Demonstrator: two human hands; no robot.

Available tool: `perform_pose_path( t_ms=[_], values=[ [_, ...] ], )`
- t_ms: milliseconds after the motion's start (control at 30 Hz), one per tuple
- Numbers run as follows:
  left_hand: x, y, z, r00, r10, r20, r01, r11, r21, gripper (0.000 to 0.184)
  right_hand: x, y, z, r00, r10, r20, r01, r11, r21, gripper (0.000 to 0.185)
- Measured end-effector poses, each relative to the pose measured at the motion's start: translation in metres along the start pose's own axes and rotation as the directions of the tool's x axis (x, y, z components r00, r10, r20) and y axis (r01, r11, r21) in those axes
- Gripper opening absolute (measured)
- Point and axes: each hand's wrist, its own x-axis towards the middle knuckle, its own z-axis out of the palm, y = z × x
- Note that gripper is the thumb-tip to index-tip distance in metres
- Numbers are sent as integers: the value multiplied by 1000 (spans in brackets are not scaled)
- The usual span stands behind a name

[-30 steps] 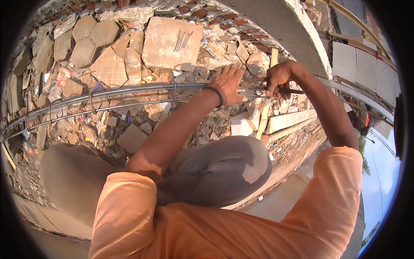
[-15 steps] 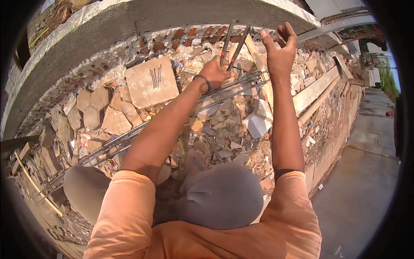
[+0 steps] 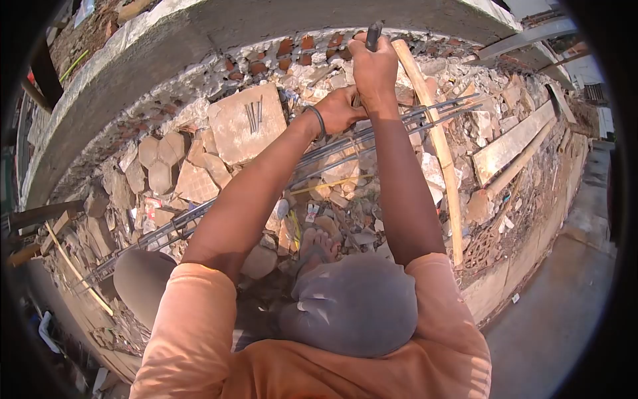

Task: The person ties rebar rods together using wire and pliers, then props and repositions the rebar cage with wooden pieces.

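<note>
My right hand (image 3: pixel 375 70) is closed round the dark handles of a pair of pincers (image 3: pixel 374 34), whose handle ends stick up above the fist. Just below and to the left, my left hand (image 3: pixel 337 112) is closed at the lower part of the same tool; a dark band circles that wrist. Fingers hide the jaws. Both hands are over a long bundle of steel reinforcing bars (image 3: pixel 193 214), joined by cross ties, which runs diagonally beneath my forearms. Left of my hands, several short metal rods (image 3: pixel 253 116) lie on a square concrete slab (image 3: pixel 226 136).
A concrete beam (image 3: pixel 279 26) over broken brick borders the far side. Rubble and hexagonal pavers (image 3: pixel 159 178) cover the ground. A wooden strip (image 3: pixel 438 149) crosses the bars on the right, with planks (image 3: pixel 512 143) beyond. My foot (image 3: pixel 319 246) stands among the rubble.
My right hand, open and raised before, has come left and closed on the pincers' handles. The handles are now together. The view has shifted, showing more of the wooden strip.
</note>
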Motion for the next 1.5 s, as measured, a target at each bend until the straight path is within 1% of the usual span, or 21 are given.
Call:
perform_pose_path(
  t_ms=[33, 67, 167, 233, 333, 433, 467, 600, 700, 733, 833, 867, 967, 1000, 1100, 1133, 1233, 1267, 1367, 1400, 1500],
  values=[
    [1, -3, -1, 1000, 21, -19, -21, 999, 37, 35, 3, 6, -6, 995, 10, 97, -22, 992, 121, 36],
    [2, -4, 1, 1000, -18, -13, 17, 998, -64, 35, -5, -14, -22, 951, 87, 298, -175, 943, 284, 45],
    [7, -4, 9, 997, -48, 55, 63, 951, -302, 34, 2, 6, -36, 889, -87, 450, -183, 833, 522, 45],
    [7, -6, 4, 990, 36, 137, 20, 923, -383, 33, 23, 23, -42, 732, -240, 638, -266, 761, 592, 59],
    [9, -6, -7, 955, 133, 265, 22, 859, -511, 40, 50, 32, -28, 468, -513, 720, -382, 617, 688, 68],
    [11, 0, -11, 950, 81, 302, 109, 820, -562, 43, 62, 32, -15, 363, -458, 812, -578, 573, 581, 66],
    [7, 5, -12, 956, 34, 292, 146, 807, -572, 43, 60, 34, -15, 404, -418, 813, -533, 615, 581, 62],
    [20, -5, -8, 973, -31, 229, 164, 789, -592, 39, 55, 50, -13, 518, -389, 762, -684, 346, 642, 49],
    [20, -3, -11, 994, -83, 71, 103, 921, -376, 38, 54, 52, -20, 611, -229, 758, -618, 459, 638, 41],
    [18, 0, -11, 996, -91, 2, 89, 960, -264, 37, 45, 38, -21, 707, -88, 702, -565, 526, 636, 35],
    [0, 4, 14, 937, 43, -346, -124, 969, -215, 45, 18, 1, -17, 925, 204, 321, -338, 827, 449, 29],
    [4, 4, 19, 905, 81, -418, -135, 985, -103, 46, 14, -3, -13, 947, 229, 225, -306, 857, 416, 27],
    [21, 2, 41, 779, 239, -579, -127, 965, 228, 52, 12, 7, 0, 1000, -7, -1, 7, 1000, -5, 31],
    [24, -2, 40, 768, 296, -568, -146, 944, 295, 38, 14, 11, -5, 998, -33, 45, 31, 998, 49, 34],
    [10, 21, 24, 953, -116, -279, 27, 952, -304, 28, 21, 12, -31, 872, -33, 488, -179, 907, 381, 38],
    [12, 10, 19, 973, -65, -222, -1, 958, -288, 23, 29, 23, -32, 813, -152, 562, -253, 777, 577, 49],
    [15, 2, 17, 989, 23, -144, -85, 894, -440, 23, 35, 11, -35, 799, -167, 578, -231, 802, 551, 67],
    [14, 4, 16, 987, 67, -148, -116, 930, -349, 22, 31, 7, -37, 832, -112, 544, -175, 877, 448, 74],
    [10, 25, 6, 992, -46, -117, 49, 999, 18, 23, 0, -12, -20, 991, -134, 17, 135, 985, -104, 64],
    [10, 25, 0, 997, 61, -48, -60, 998, 24, 19, -1, -9, -25, 998, -56, 15, 56, 998, 2, 63],
    [32, -5, 7, 978, 161, 133, -75, 866, -494, 26, 11, 15, -37, 992, -49, 120, 9, 949, 314, 57]
  ],
)
